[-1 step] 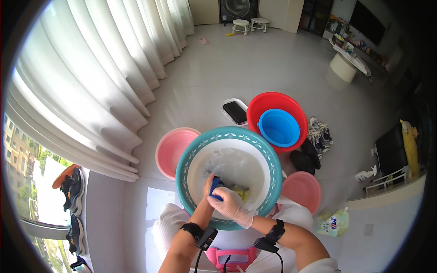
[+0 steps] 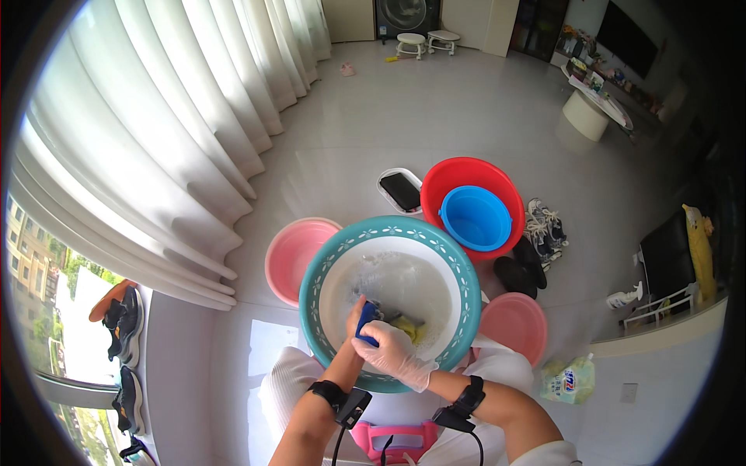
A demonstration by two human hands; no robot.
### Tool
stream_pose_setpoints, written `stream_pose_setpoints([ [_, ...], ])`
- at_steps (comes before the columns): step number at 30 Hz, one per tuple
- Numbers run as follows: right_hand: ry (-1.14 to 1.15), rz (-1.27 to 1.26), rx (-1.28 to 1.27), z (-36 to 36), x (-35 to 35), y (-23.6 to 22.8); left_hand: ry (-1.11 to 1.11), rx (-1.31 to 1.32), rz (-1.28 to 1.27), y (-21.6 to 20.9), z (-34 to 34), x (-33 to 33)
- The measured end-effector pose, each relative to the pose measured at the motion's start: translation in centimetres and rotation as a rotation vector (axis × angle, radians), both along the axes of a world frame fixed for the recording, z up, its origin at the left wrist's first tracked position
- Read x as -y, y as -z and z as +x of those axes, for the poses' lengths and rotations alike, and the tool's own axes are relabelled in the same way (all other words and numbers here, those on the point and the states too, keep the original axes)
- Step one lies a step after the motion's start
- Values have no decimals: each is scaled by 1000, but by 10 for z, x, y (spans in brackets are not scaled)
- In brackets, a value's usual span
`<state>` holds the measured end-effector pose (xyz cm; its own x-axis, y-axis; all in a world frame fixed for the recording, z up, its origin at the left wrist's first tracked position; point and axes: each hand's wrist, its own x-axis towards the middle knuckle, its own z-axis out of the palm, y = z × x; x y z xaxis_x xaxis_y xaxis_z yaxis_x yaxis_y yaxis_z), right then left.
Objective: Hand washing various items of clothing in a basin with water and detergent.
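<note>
A teal-rimmed basin [image 2: 320, 260] of cloudy, sudsy water sits in front of me. My right hand [image 2: 388, 347], in a clear glove, is closed round a blue brush [image 2: 366, 319] over the near left part of the water. Close against its left side is my left hand [image 2: 353, 320], its fingers curled and partly covered by the brush. What the left hand grips is hidden. A dark wet item [image 2: 375, 305] shows just beyond the brush. Beside my right fingers a yellow-green and dark item [image 2: 409, 329] lies in the water, too blurred to name.
Pink basins [image 2: 292, 250] stand at left and right of the teal one. Beyond it are a red basin [image 2: 466, 168] with a blue bucket [image 2: 475, 217] inside, and a white tray [image 2: 386, 175]. Shoes [image 2: 544, 233] lie to the right, near a detergent bag [image 2: 568, 380].
The blue brush and my right hand have shifted very slightly left and toward me. My left hand stays in nearly the same place.
</note>
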<state>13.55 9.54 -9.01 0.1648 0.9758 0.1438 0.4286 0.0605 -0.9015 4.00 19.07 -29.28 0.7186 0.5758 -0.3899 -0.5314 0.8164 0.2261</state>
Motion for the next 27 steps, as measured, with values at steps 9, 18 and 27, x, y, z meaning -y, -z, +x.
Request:
stream_pose_setpoints([
  [9, 42, 436, 395, 30, -17, 10, 16, -164, -141, -73, 45, 47],
  [18, 118, -180, 432, 92, -14, 54, 22, -723, 304, -167, 35, 28],
  [27, -232, -247, -412, 97, 6, 16, 364, -515, 933, -218, 18, 23],
])
